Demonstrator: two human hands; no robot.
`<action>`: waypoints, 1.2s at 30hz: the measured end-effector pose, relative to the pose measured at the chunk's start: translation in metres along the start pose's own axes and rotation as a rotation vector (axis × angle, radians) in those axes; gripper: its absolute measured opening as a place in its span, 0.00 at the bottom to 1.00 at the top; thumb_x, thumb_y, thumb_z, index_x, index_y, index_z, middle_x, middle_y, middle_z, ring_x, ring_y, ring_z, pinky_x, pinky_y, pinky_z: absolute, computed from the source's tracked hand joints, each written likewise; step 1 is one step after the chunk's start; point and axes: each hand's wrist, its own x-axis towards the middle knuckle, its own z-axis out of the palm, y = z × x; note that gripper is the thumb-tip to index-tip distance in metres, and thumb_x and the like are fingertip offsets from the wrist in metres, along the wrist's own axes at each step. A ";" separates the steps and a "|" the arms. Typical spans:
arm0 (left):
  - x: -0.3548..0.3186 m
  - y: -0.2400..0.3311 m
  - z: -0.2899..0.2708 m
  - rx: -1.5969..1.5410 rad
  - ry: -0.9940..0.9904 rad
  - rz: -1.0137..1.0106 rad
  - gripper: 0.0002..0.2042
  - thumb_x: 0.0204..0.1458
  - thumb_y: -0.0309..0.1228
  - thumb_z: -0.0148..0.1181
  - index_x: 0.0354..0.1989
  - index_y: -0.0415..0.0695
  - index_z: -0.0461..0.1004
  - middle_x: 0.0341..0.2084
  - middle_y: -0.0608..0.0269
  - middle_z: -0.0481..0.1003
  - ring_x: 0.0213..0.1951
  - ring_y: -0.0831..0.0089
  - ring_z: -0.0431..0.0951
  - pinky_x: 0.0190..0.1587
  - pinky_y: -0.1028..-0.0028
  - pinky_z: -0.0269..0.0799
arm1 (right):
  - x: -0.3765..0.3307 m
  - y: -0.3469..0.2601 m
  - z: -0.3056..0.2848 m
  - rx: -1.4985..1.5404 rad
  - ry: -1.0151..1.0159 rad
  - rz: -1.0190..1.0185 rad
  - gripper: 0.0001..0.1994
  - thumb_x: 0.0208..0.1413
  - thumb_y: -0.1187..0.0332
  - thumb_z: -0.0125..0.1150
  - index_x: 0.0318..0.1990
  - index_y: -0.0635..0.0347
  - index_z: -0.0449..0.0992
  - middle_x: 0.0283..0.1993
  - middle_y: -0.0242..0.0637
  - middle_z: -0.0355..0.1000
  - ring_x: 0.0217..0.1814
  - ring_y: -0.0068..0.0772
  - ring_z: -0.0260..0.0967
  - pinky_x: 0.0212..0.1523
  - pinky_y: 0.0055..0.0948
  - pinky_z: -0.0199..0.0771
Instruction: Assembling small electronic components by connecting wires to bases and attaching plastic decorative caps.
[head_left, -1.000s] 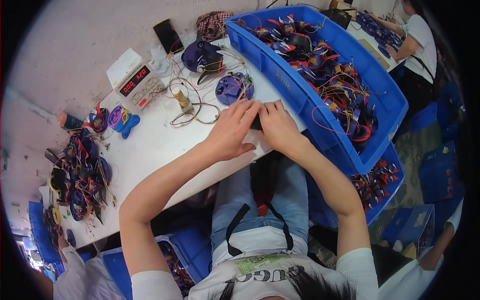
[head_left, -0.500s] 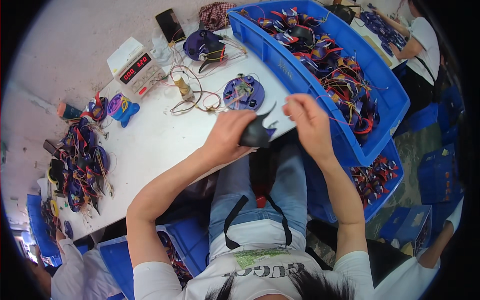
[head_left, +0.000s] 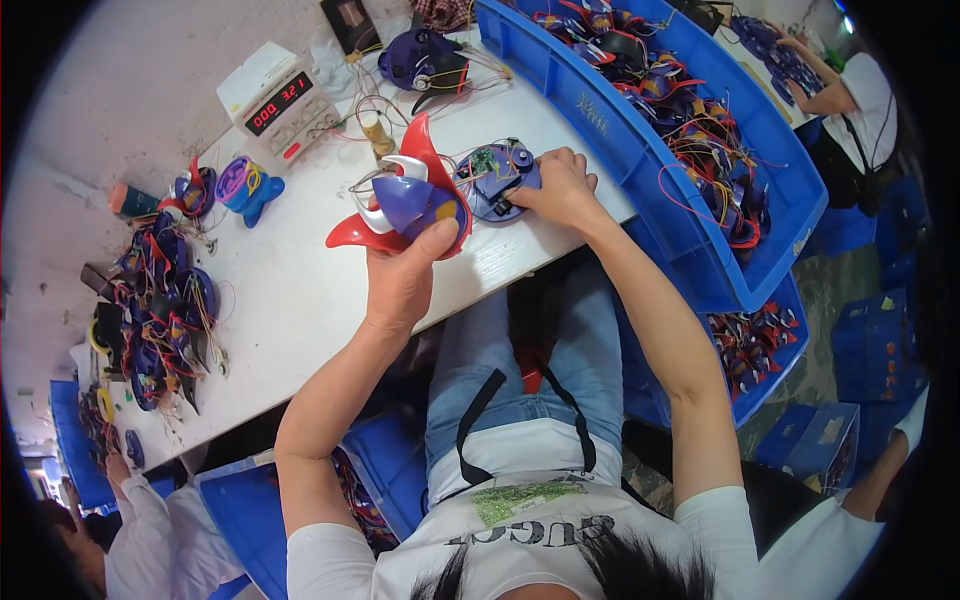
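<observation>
Near the table's (head_left: 300,300) front edge, the left hand (head_left: 405,275) firmly grips a red-horned shell (head_left: 402,196); by the right corner, the right hand (head_left: 568,190) seems closed on a purple disc (head_left: 497,194). Grasping it looks the current step; moving it calls for sparing its circuit board (head_left: 484,161).

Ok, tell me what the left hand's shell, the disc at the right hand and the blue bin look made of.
Shell: probably hard plastic, glossy, from the sheen on its red and purple parts.
Disc: likely plastic, fairly smooth, judging by its even purple; partly covered, so less certain.
Bin: seemingly moulded plastic, softly shiny, with stiff walls and a thick rim.
</observation>
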 end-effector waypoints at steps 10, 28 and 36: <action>0.006 0.040 -0.007 -0.038 -0.030 0.243 0.25 0.47 0.19 0.56 0.56 0.38 0.61 0.47 0.50 0.72 0.52 0.50 0.73 0.59 0.63 0.65 | -0.011 0.012 0.003 0.735 -0.039 -0.050 0.28 0.46 0.63 0.68 0.51 0.69 0.65 0.36 0.40 0.69 0.32 0.32 0.67 0.33 0.28 0.68; -0.091 0.121 -0.151 0.195 0.229 0.522 0.23 0.49 0.18 0.53 0.57 0.39 0.64 0.48 0.53 0.73 0.51 0.64 0.74 0.53 0.70 0.68 | -0.076 -0.030 -0.049 0.348 0.068 -0.458 0.14 0.50 0.66 0.62 0.42 0.63 0.76 0.30 0.39 0.66 0.29 0.35 0.66 0.30 0.28 0.68; -0.035 0.090 -0.200 0.466 0.239 0.149 0.18 0.40 0.20 0.69 0.42 0.35 0.76 0.35 0.59 0.79 0.36 0.73 0.78 0.42 0.79 0.71 | -0.058 -0.130 0.021 -0.265 -0.056 -0.424 0.16 0.50 0.64 0.63 0.41 0.69 0.76 0.33 0.47 0.68 0.35 0.50 0.70 0.37 0.38 0.74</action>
